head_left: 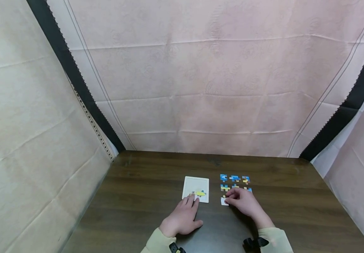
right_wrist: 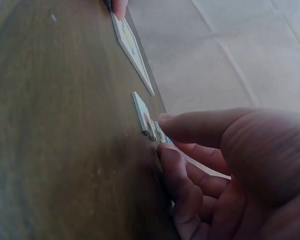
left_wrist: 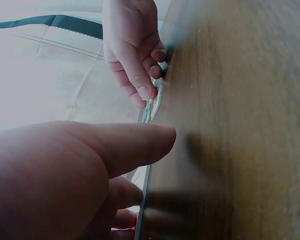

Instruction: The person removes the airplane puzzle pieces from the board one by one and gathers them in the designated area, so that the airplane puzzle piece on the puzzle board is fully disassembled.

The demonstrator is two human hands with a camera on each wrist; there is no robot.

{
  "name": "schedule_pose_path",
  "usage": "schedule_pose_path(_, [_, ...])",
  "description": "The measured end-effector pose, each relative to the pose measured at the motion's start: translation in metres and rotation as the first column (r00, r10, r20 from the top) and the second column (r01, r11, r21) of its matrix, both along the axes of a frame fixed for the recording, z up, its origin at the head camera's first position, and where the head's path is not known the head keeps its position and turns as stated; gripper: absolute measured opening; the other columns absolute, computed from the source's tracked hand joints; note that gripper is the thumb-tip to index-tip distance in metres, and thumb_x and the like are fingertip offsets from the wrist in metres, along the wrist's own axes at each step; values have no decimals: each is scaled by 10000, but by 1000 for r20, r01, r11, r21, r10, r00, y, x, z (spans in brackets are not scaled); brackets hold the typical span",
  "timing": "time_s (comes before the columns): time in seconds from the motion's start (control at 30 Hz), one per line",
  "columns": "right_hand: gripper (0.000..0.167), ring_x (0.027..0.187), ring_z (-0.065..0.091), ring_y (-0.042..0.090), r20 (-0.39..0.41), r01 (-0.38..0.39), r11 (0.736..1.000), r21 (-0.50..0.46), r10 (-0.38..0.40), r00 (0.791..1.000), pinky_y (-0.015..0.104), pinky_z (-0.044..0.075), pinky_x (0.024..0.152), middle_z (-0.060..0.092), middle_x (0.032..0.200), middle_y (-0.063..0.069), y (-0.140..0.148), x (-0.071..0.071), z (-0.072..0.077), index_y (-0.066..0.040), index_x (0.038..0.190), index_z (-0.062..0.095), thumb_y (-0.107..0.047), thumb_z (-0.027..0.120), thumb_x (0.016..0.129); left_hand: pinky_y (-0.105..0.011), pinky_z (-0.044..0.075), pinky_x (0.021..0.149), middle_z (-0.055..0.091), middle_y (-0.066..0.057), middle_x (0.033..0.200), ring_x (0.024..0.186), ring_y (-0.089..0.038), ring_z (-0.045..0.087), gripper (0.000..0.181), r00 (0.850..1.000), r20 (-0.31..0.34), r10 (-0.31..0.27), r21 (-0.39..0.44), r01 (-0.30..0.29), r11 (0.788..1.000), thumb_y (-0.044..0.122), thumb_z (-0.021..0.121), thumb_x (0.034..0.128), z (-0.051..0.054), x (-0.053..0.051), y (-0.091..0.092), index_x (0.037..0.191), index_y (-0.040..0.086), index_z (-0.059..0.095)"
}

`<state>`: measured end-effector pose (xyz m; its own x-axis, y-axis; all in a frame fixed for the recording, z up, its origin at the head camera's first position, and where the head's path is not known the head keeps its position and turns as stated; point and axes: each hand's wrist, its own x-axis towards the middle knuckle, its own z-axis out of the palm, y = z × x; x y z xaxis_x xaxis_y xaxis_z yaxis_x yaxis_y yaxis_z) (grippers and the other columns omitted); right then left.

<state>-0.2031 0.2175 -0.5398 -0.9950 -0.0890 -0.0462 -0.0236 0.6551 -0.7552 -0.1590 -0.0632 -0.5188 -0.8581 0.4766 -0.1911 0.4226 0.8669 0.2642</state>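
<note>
In the head view, my left hand (head_left: pixel 184 216) lies with extended fingers on the lower edge of a white picture board (head_left: pixel 196 184) bearing a yellow figure. To its right, small jigsaw puzzle pieces lie in rows, among them a blue top piece (head_left: pixel 235 178) and a white lower-left piece (head_left: pixel 223 201). My right hand (head_left: pixel 244 202) bends over the lower row, thumb and forefinger pinching at a puzzle piece mostly hidden by the fingers. The right wrist view shows that thumb and forefinger close together beside the white puzzle piece (right_wrist: pixel 141 112), near the tabletop.
A dark brown wooden table (head_left: pixel 144 196) carries everything. Pale fabric walls (head_left: pixel 216 88) with black edge strips (head_left: pixel 84 84) rise behind and at both sides. A dark strap (head_left: pixel 255 243) sits at the right wrist.
</note>
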Motion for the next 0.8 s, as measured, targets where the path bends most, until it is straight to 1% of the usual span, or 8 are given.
schedule_pose_path(0.17, [297, 849, 616, 169, 16, -4, 1000, 31, 4, 1000, 397, 531, 807, 695, 951, -13, 0, -1, 0, -114, 1077, 764, -228, 924, 854, -488, 320, 1240, 303, -167, 1724, 1585, -323, 291, 821, 1000, -3, -1, -2, 1, 1000, 512, 683, 1015, 2, 0, 0, 1642, 56, 414])
schedule_pose_path(0.27, [332, 862, 614, 166, 18, -13, 998, 53, 12, 1000, 408, 534, 819, 692, 970, -10, -1, -1, 0, -108, 1076, 771, -233, 948, 825, -487, 317, 1241, 300, -166, 1726, 1588, -321, 288, 821, 1000, 1, -1, -3, 1, 1000, 513, 680, 1017, 2, 0, 0, 1645, 58, 409])
schedule_pose_path(0.47, [282, 875, 612, 158, 4, -7, 996, 88, 7, 1000, 424, 535, 841, 690, 956, -13, -3, -1, 2, -118, 1041, 779, -234, 938, 838, -490, 313, 1243, 291, -163, 1731, 1589, -322, 283, 826, 1000, 5, 3, 3, -4, 1000, 514, 679, 1016, 2, 0, -1, 1650, 63, 401])
schedule_pose_path(0.8, [238, 871, 601, 171, 6, -3, 995, 105, 3, 1000, 441, 530, 850, 681, 945, -10, -5, 1, 5, -124, 1022, 779, -220, 922, 858, -488, 305, 1247, 289, -171, 1729, 1590, -330, 278, 815, 1000, 14, -8, 7, 8, 1000, 514, 665, 1027, 3, 0, -2, 1649, 60, 400])
